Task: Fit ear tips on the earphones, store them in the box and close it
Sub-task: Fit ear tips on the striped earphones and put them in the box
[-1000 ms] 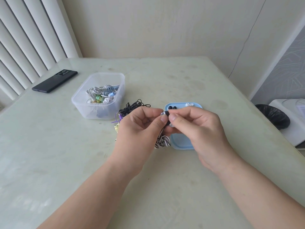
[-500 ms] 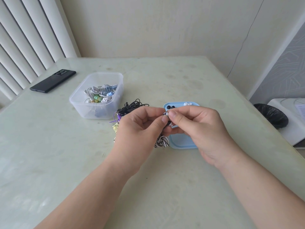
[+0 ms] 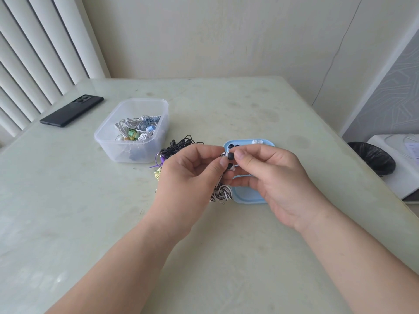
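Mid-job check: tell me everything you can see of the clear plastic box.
The clear plastic box is a translucent, rounded-corner rectangular tub, apparently thin plastic, standing upright and open, lidless, on the table. Inside lies a tangle of coiled earphones in white, blue and green, filling only the bottom. A pile of dark cables lies beside its near right corner; contact there cannot be told. The left hand and right hand do not touch it.

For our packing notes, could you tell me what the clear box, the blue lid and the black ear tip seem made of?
Clear box: translucent, slightly frosted plastic; cables show through its wall. Blue lid: opaque, smooth plastic with a moulded rim. Black ear tip: matte, probably silicone or rubber; too small to be sure.
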A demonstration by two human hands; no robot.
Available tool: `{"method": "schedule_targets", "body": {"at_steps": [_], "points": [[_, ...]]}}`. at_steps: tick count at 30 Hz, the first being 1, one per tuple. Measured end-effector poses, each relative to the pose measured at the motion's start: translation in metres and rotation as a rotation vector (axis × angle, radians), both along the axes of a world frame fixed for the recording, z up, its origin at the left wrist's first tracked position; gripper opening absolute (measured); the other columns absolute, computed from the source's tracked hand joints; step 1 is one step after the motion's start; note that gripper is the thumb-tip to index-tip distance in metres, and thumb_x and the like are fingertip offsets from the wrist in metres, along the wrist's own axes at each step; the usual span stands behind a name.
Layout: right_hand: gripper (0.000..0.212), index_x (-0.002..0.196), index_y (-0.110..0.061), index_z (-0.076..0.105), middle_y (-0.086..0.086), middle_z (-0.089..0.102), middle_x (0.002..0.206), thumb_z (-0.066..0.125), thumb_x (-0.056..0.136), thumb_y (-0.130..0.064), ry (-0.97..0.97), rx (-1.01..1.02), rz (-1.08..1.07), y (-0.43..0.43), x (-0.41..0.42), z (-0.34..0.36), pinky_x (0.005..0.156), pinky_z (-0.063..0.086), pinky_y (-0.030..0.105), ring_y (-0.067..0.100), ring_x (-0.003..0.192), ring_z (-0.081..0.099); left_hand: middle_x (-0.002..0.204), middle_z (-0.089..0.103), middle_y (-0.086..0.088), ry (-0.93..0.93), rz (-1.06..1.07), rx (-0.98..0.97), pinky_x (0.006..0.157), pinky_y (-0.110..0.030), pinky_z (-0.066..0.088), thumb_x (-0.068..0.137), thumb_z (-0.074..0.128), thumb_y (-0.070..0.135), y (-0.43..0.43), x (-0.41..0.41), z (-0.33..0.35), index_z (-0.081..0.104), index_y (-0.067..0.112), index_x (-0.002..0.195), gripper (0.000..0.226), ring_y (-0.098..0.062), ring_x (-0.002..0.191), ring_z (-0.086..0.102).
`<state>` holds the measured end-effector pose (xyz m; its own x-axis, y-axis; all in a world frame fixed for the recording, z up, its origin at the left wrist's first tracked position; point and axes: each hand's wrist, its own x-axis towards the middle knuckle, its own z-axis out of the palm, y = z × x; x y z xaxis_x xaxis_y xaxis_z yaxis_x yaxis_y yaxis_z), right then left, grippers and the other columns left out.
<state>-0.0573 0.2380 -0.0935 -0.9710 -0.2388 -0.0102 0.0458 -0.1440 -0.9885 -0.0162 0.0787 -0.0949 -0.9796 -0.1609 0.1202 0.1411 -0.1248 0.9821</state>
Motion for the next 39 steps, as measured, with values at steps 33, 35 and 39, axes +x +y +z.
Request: {"method": "schedule_targets", "body": {"at_steps": [33, 35, 39], "points": [[0.005, 0.092, -0.02, 0.074, -0.01, 0.068, 0.082, 0.07, 0.094, -0.017, 0.564, 0.816, -0.28, -0.008, -0.032, -0.005, 0.066, 0.051, 0.028, 0.007, 0.069, 0.06, 0.087, 0.073, -0.006, -0.136, -0.056, 0.185, 0.089, -0.043, 0.057, 0.078, 0.085, 0.002, -0.013, -0.008, 0.001, 0.075, 0.007, 0.111, 0.034, -0.03, 0.087, 0.072], [0.009, 0.095, -0.018, 0.077, -0.005, 0.075, 0.08, 0.072, 0.093, -0.011, 0.362, 0.449, -0.245, -0.007, -0.025, 0.004, 0.063, 0.051, 0.021, 0.006, 0.066, 0.064, 0.088, 0.075, -0.007, -0.12, -0.061, 0.181, 0.088, -0.042, 0.057, 0.085, 0.079, 0.0, -0.013, -0.009, 0.0, 0.078, 0.011, 0.106, 0.024, -0.029, 0.087, 0.073], [0.014, 0.104, -0.003, 0.074, 0.016, 0.077, 0.089, 0.07, 0.091, 0.0, 0.052, 0.016, -0.116, -0.002, -0.01, 0.007, 0.059, 0.05, 0.029, 0.02, 0.072, 0.067, 0.091, 0.075, -0.007, -0.114, -0.077, 0.181, 0.09, -0.038, 0.061, 0.097, 0.064, -0.005, -0.01, -0.009, -0.002, 0.076, 0.011, 0.115, 0.027, -0.026, 0.088, 0.074]]}}
